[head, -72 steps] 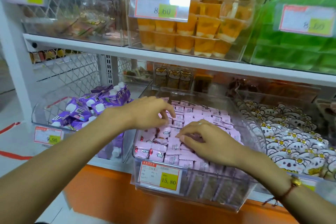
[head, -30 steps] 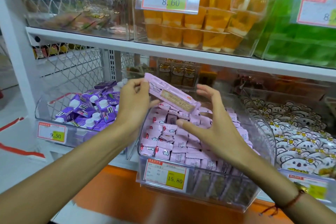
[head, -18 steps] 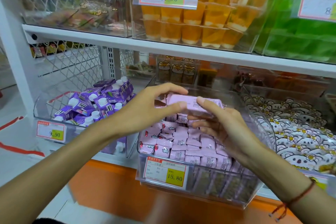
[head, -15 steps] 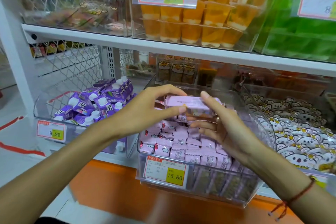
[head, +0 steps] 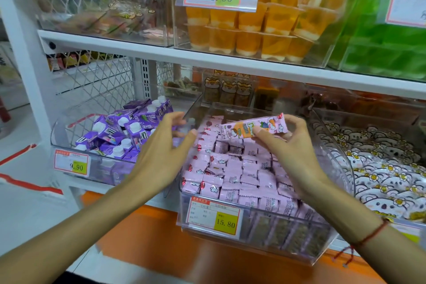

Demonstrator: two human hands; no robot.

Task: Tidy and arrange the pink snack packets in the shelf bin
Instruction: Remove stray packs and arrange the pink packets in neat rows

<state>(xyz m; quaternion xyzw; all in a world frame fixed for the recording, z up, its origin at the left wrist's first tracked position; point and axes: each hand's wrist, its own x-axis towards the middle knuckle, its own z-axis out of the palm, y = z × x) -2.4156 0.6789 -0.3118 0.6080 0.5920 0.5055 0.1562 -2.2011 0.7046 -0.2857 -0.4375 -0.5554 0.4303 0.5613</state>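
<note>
We have one pink snack packet (head: 254,128) lifted clear of the pile, pinched along its right half between the thumb and curled fingers of our right hand (head: 291,145), printed face toward us. It hangs above the back of the clear shelf bin (head: 258,236), at about 12 o'clock over the stacked packets (head: 239,172). Our left hand (head: 164,147) grips nothing — fingers loosely extended, hovering just off the bin's 9 o'clock wall, apart from the packet.

As for progress, we judge the job partway done. The rows toward the front of the bin, near 6 o'clock behind the 15.80 price tag (head: 214,218), look fairly even, many standing on edge. The middle and the 10 o'clock corner are looser, with packets tilted at mixed angles. What is left, as far as we can see, is to set the held packet into a row and square up that uneven part — the far corners are hard to read.
</note>
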